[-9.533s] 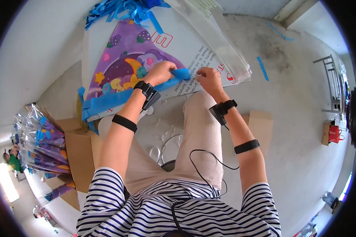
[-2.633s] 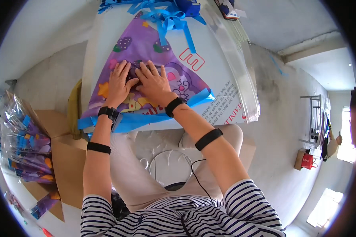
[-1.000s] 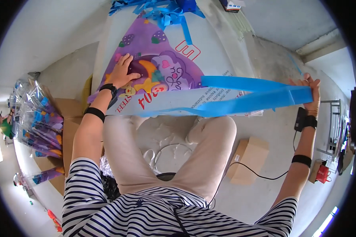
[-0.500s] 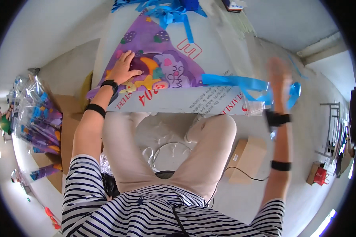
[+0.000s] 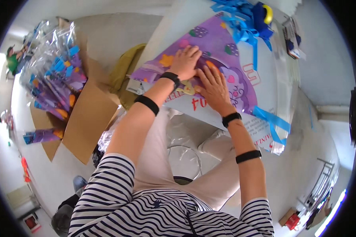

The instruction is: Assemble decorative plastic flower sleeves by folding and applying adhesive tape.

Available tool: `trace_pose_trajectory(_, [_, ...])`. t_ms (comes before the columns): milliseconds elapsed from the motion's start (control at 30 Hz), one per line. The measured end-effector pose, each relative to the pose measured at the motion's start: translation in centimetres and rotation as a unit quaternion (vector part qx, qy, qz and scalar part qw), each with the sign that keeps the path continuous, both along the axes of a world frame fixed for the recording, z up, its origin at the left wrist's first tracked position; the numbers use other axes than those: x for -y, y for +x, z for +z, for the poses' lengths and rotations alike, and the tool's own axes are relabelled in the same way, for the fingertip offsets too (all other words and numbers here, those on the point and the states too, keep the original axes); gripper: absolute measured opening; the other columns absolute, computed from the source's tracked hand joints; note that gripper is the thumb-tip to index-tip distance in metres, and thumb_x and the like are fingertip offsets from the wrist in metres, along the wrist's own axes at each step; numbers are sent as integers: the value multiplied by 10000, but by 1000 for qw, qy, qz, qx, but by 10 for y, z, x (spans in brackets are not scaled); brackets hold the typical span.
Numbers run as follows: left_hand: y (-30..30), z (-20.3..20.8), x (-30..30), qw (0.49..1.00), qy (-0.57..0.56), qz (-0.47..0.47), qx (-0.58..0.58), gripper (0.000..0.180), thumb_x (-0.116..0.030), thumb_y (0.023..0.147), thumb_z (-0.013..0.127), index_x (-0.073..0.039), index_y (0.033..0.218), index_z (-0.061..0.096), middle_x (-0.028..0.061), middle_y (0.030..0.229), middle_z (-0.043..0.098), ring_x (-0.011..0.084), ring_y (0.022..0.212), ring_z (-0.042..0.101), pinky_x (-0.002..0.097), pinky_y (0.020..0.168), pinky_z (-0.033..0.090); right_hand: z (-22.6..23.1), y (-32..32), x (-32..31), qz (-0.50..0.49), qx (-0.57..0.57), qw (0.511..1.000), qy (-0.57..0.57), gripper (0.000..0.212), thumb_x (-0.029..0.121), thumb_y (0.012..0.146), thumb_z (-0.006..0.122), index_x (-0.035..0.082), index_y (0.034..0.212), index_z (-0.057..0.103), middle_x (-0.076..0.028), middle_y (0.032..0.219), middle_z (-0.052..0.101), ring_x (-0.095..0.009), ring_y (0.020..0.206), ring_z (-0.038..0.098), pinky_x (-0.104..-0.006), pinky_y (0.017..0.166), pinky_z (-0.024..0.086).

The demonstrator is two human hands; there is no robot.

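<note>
A purple kite (image 5: 233,63) printed with strawberries, stars and a cartoon animal lies spread as a triangle on a board-like work surface (image 5: 178,103) with red and black print. My left hand (image 5: 187,63) presses down on its left part, fingers stretched out. Close beside it, my right hand (image 5: 215,89) lies on the kite's middle with fingers extended, partly covering the orange moon print. A blue ribbon tail (image 5: 271,118) runs from the right corner over the surface's edge. More blue ribbon (image 5: 245,33) lies tangled at the far tip.
On the left, an open cardboard box (image 5: 90,114) holds several purple items in clear plastic bags (image 5: 53,75). An olive-yellow bag or cloth (image 5: 126,71) sits between box and surface. A yellow-and-blue tape roll (image 5: 267,15) rests at the far right, near a small box (image 5: 292,39).
My right hand has swung in from the far right and now rests on the kite beside my left hand. The view has turned left, showing more of the box.
</note>
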State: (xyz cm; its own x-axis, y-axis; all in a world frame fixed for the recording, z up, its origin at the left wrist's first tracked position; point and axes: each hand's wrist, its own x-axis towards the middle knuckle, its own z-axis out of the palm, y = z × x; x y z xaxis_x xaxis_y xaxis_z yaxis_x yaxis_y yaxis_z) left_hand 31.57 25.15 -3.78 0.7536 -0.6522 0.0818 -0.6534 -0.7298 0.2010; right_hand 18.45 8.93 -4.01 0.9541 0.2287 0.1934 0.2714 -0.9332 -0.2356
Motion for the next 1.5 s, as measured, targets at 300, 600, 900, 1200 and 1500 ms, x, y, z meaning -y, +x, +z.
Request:
trace_pose_trajectory(300, [-3,-6,-3,998,-52,16,-30,822,-354,828,779,-146,1514,378,62,1614,308,300,1517,248,572,1204,234,-6,-3,-2,12,-7,999,-41,831,592,974,472,109,1607,229,-78,1670,223,-319,1548,155,-592,1218,133])
trace_pose_trajectory(600, [10,-14,-6,982,-158,23,-100,674,-319,845,727,-105,1442,498,120,1577,386,325,1491,306,569,1196,197,-9,-5,-4,-5,-29,997,-76,876,642,962,443,76,1599,238,-72,1680,190,-291,1560,115,-584,1229,99])
trace_pose_trajectory(900, [-133,21,-17,980,-166,-103,30,874,-517,855,673,-34,1521,381,139,1573,382,306,1479,321,552,1201,215,-6,-5,-8,-20,-19,987,-158,738,480,998,459,130,1607,233,-44,1678,199,-276,1567,88,-572,1229,126])
trace_pose_trajectory(1200, [-124,4,-81,997,-54,-34,36,933,-590,852,644,-34,1539,345,136,1605,344,323,1508,263,532,1224,181,-6,-6,-7,-2,-19,995,-101,814,550,995,461,93,1614,194,-65,1686,171,-266,1565,102,-540,1237,84])
trace_pose_trajectory(1500, [-95,-9,-157,995,-30,89,34,898,-592,906,580,-29,1557,325,152,1633,298,314,1519,247,513,1226,186,-8,-6,-9,-4,-24,994,-107,800,573,1000,436,105,1610,216,-57,1686,173,-268,1566,91,-542,1239,81])
